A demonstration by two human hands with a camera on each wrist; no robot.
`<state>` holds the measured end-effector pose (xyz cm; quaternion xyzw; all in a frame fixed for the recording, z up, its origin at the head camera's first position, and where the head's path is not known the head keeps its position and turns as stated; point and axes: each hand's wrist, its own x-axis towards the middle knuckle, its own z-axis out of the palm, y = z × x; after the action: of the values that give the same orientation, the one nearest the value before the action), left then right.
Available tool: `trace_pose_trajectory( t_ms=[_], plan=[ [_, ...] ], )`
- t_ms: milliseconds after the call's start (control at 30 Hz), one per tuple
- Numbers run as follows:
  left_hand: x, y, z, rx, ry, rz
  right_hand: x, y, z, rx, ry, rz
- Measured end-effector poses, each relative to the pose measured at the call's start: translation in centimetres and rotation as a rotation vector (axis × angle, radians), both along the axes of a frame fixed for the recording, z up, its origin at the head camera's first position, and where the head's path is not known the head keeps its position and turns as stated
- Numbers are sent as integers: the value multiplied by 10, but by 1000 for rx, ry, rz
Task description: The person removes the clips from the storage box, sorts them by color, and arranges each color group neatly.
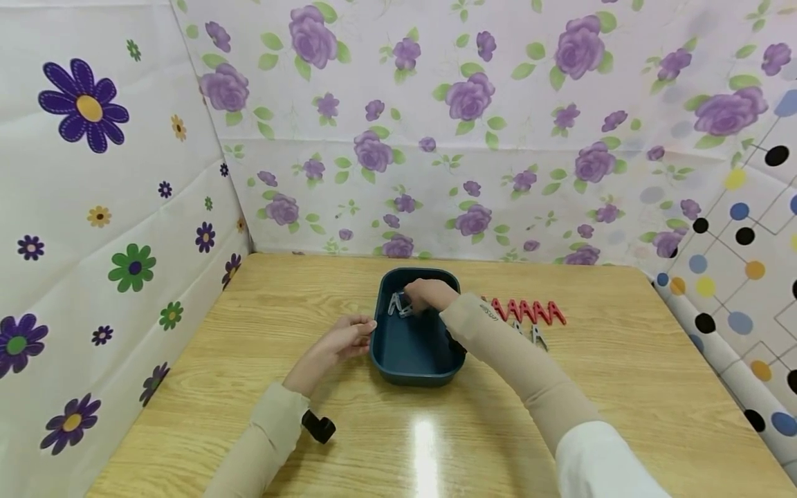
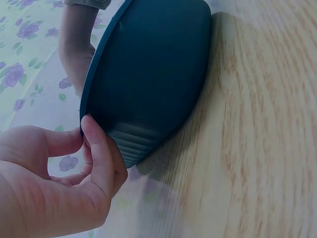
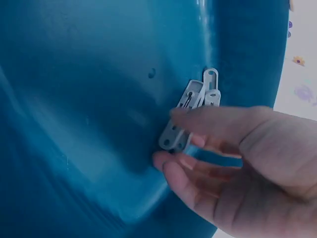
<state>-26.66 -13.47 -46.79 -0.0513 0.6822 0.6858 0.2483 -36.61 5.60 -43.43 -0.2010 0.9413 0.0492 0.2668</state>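
A dark blue plastic tub (image 1: 414, 356) stands on the table. My left hand (image 1: 345, 337) pinches its left rim, thumb on one side and fingers on the other, as the left wrist view shows closely. My right hand (image 1: 429, 294) reaches inside toward the far end of the tub. There its thumb lies over a grey clothespin (image 3: 171, 134), a finger shows behind it, and the other fingers curl below. Another grey clothespin (image 3: 211, 77) lies beside it, partly covered. In the head view, a grey clothespin (image 1: 394, 304) also shows left of the right fingers.
Right of the tub lies a row of several red clothespins (image 1: 538, 311), partly hidden by the right forearm. Grey clothespins (image 1: 538, 337) lie just in front of that row. Flower-printed sheets (image 1: 373, 194) border the wooden table (image 1: 280, 290) at the back and left.
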Motion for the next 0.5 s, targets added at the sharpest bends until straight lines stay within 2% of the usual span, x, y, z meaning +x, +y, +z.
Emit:
trace_pose_trajectory(
  t_ms=[167, 400, 500],
  plan=[
    [1, 1, 1, -2, 5, -13, 16, 6, 10, 47, 13, -5],
    [1, 1, 1, 2, 11, -13, 13, 11, 24, 2, -95, -21],
    [1, 1, 1, -11, 9, -5, 16, 13, 29, -29, -102, -12]
  ],
)
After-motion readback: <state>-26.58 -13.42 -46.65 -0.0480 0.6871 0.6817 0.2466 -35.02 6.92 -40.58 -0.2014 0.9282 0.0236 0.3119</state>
